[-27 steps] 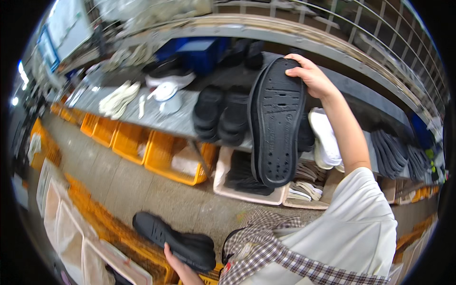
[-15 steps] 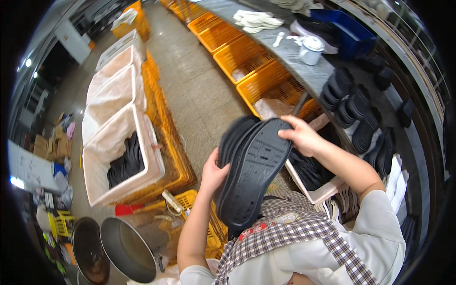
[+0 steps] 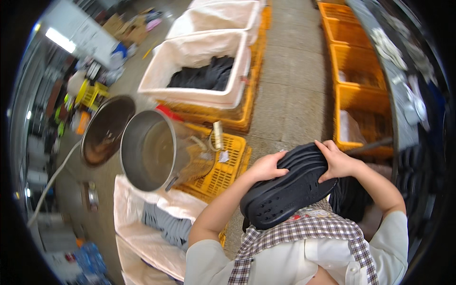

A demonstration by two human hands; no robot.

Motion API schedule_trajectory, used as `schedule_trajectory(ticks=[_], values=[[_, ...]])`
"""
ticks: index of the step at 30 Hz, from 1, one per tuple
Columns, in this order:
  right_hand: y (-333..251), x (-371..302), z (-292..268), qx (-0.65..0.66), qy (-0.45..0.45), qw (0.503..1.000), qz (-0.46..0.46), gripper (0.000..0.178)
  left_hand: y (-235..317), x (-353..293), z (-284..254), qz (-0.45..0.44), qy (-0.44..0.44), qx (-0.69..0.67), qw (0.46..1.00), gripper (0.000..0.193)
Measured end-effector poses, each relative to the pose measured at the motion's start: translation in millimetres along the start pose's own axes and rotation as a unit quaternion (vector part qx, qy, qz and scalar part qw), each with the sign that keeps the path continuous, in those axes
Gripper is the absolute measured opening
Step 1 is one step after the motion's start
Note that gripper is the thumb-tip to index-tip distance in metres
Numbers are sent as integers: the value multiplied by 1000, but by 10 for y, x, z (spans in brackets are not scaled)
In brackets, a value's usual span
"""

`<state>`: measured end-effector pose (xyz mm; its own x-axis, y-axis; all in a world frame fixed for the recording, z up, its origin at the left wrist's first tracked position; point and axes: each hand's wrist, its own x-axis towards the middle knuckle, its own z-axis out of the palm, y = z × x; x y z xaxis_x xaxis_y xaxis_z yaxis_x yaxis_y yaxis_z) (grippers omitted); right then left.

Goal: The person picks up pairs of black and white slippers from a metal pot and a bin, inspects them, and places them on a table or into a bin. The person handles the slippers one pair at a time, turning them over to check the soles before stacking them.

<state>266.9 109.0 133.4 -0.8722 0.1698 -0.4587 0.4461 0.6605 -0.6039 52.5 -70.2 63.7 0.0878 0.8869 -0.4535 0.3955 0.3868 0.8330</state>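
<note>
Both my hands grip a stack of black shoe soles held tilted in front of my checked apron. My left hand is closed on the upper left side of the stack, thumb on top. On the upper right end, my right hand clasps the soles with fingers over the far edge and thumb on the near face. The closest sole faces up and shows small holes. Below my right forearm, more dark pieces sit partly hidden.
Lined crates, one with black pieces, stand on orange crates ahead. A large metal pot rests by a yellow crate; a lined bin with grey pieces lies nearer. Orange crates sit under the grey bench at right.
My view has swung left, bringing the pot and the grey pieces' bin further in. The stack of soles has tipped from near upright to lying more sideways, still in both hands.
</note>
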Motion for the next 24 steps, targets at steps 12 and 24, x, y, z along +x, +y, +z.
schedule_trajectory(ticks=[12, 24], values=[[-65, 885, 362, 92, -393, 914, -32, 96, -507, -468, -73, -15, -96, -200, 975, 51], [-1236, 1743, -245, 222, -132, 965, -29, 85, -871, -2745, -567, 2, 869, -210, 448, 32]])
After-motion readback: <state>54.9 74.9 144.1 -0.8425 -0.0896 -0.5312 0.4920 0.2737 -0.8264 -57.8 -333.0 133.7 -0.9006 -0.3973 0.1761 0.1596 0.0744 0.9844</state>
